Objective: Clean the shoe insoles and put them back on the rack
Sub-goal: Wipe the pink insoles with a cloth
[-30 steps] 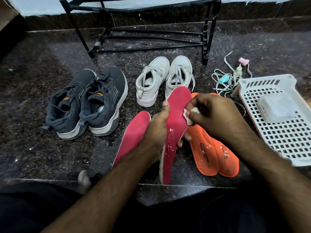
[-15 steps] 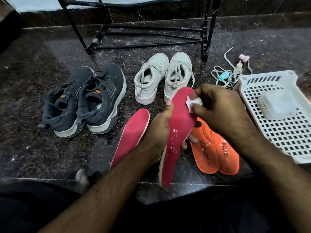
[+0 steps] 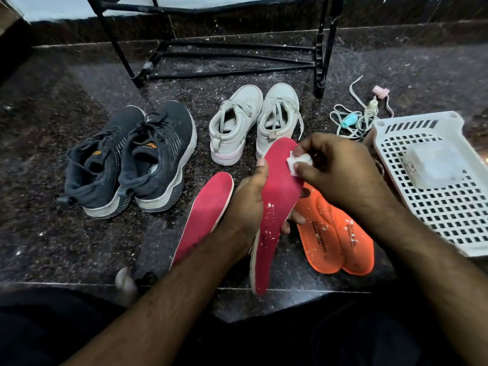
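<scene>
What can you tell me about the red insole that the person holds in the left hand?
The red insole is long and flat, looks like foam with a fabric top, and has a pale edge. White crumbs speckle its lower half. It is held up off the floor, toe end away from the person and heel end nearest. The left hand grips its middle from the side, while the right hand presses a small white wipe against its upper part. A second red insole lies on the floor beside it.

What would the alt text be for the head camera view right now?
A person's left hand holds a red insole upright while the right hand pinches a white wipe against it. On the dark floor lie another red insole, two orange insoles, black and white shoes, and a white basket.
</scene>
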`<state>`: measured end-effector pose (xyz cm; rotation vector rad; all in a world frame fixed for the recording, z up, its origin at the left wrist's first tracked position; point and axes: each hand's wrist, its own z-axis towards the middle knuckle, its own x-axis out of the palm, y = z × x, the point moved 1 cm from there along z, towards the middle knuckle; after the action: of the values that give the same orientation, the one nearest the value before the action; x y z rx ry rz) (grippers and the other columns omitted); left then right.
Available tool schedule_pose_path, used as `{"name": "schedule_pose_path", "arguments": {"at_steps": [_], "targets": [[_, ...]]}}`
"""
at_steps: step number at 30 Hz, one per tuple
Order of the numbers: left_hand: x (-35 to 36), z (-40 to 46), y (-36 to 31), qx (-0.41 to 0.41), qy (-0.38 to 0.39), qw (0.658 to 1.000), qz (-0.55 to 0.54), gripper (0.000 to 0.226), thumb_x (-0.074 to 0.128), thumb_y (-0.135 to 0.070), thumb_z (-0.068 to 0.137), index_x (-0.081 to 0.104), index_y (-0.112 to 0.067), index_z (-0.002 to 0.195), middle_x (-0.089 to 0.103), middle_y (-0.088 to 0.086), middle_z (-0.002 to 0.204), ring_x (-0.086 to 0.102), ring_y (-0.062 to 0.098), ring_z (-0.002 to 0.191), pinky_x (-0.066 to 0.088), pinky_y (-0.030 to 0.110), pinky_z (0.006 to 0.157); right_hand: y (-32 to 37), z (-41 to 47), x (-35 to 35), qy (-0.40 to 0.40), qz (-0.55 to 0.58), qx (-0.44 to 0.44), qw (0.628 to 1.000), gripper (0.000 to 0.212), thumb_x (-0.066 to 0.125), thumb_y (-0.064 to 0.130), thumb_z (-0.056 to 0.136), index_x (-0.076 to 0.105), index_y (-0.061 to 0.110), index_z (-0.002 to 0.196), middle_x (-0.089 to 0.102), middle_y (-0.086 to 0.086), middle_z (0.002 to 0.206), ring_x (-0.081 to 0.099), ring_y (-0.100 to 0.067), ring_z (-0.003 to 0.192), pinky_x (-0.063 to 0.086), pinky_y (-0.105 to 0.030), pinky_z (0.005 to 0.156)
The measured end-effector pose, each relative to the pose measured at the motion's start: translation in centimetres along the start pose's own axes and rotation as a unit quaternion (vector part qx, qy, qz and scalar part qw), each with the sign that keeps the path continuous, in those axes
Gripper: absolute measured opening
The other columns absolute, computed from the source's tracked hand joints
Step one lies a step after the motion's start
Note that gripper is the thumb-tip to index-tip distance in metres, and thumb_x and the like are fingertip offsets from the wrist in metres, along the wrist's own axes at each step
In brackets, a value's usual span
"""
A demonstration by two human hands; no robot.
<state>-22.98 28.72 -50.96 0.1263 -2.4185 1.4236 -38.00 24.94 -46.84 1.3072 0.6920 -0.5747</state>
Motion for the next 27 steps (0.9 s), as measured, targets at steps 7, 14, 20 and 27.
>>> {"name": "schedule_pose_path", "arguments": {"at_steps": [7, 14, 20, 27], "targets": [[-0.4, 0.3, 0.0, 0.002, -0.044, 0.999, -0.014, 0.079, 0.024, -0.057, 0.104, 0.057, 0.013, 0.118, 0.059, 0.022, 0.059, 0.057, 0.023, 0.034, 0.039, 0.021, 0.031, 1.1, -0.9, 0.3, 0.183, -0.018, -0.090, 0.979, 0.018, 0.077, 0.014, 0.076, 0.070, 0.024, 0.089, 0.069, 0.007, 0.079, 0.064, -0.010, 0.070, 0.050, -0.028, 0.070], [0.2, -0.2, 0.0, 0.004, -0.018, 1.000, 0.008, 0.073, 0.022, -0.055, 0.104, 0.062, 0.006, 0.111, 0.068, 0.022, 0.070, 0.055, 0.022, 0.033, 0.039, 0.021, 0.032, 0.3, 0.0, 0.5, 0.026, -0.045, -0.067, 0.996, 0.020, 0.073, 0.013, 0.078, 0.071, 0.021, 0.096, 0.064, 0.003, 0.088, 0.054, -0.009, 0.074, 0.037, -0.019, 0.071], [-0.1, -0.1, -0.2, 0.001, -0.058, 0.998, 0.002, 0.078, 0.025, -0.056, 0.104, 0.053, 0.016, 0.121, 0.060, 0.018, 0.054, 0.055, 0.021, 0.031, 0.037, 0.019, 0.030, 0.4, -0.5, 0.1, 0.211, 0.025, -0.073, 0.974, 0.019, 0.077, 0.011, 0.077, 0.071, 0.023, 0.090, 0.070, 0.005, 0.075, 0.063, -0.011, 0.067, 0.052, -0.026, 0.071], [0.3, -0.5, -0.4, 0.031, -0.061, 0.998, 0.006, 0.071, 0.026, -0.051, 0.106, 0.054, 0.013, 0.122, 0.066, 0.024, 0.066, 0.054, 0.023, 0.033, 0.036, 0.021, 0.032, 0.3, 0.1, 0.5, 0.047, 0.006, -0.051, 0.998, 0.019, 0.074, 0.013, 0.077, 0.071, 0.024, 0.093, 0.066, 0.010, 0.079, 0.055, 0.000, 0.064, 0.043, -0.013, 0.068]]}}
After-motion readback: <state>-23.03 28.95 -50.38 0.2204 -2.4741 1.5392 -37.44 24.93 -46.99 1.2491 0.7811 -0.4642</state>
